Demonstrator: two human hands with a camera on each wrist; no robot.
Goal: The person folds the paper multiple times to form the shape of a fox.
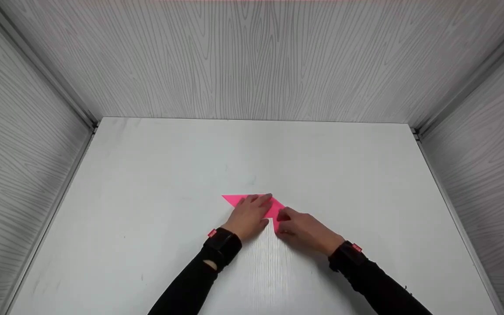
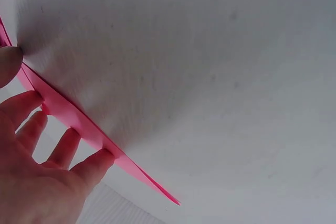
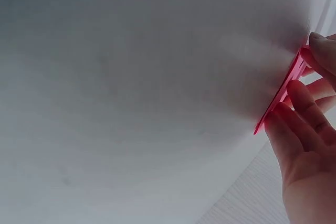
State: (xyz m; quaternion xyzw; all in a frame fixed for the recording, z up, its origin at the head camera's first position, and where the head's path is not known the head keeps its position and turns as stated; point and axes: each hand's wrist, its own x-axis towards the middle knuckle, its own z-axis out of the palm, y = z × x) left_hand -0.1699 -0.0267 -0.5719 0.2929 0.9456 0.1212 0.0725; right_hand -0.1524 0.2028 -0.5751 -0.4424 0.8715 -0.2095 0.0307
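A folded pink paper (image 1: pixel 233 200) lies flat on the white table (image 1: pixel 182 166), a little in front of the middle. My left hand (image 1: pixel 250 216) rests on its left part, with straight fingers pressing it down. Just to the right, my right hand (image 1: pixel 304 229) touches the paper's lower right point with its fingertips. The left wrist view shows the paper (image 2: pixel 79 119) edge-on under the spread fingers of the left hand (image 2: pixel 42 182). In the right wrist view the right hand's (image 3: pixel 310 150) fingertips sit on the paper's edge (image 3: pixel 283 95). Much of the paper is hidden beneath both hands.
Grey wood-grain walls (image 1: pixel 252 57) close the table in at the back and on both sides. Nothing else lies on the table. Both forearms wear black sleeves and black wrist straps (image 1: pixel 223 240).
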